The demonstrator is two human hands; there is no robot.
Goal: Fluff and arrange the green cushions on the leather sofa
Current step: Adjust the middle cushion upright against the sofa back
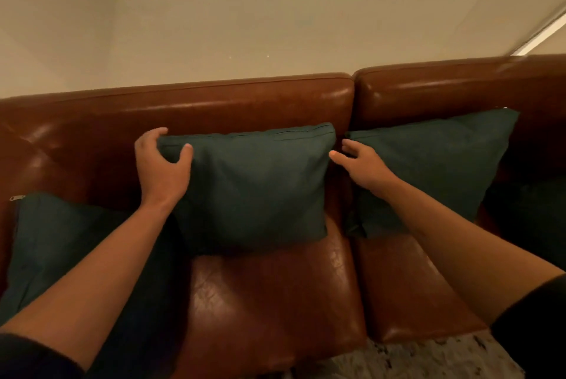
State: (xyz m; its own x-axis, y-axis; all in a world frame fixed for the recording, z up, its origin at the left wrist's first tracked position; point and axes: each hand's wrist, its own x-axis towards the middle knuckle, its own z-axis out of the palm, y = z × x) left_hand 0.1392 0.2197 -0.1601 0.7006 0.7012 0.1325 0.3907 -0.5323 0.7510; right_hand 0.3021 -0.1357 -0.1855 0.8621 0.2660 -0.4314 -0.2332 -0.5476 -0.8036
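We hold the top left corner of the middle cushion [251, 182] with our left hand [160, 168], fingers curled around it, while our right hand [364, 167], fingers spread and holding nothing, sits just beside its right edge, which lies at nine o'clock.

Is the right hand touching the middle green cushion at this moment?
Apart. The head view shows the right hand open, its fingertips just off the right edge of the middle cushion, brown leather visible between them. The left hand grips its upper left corner.
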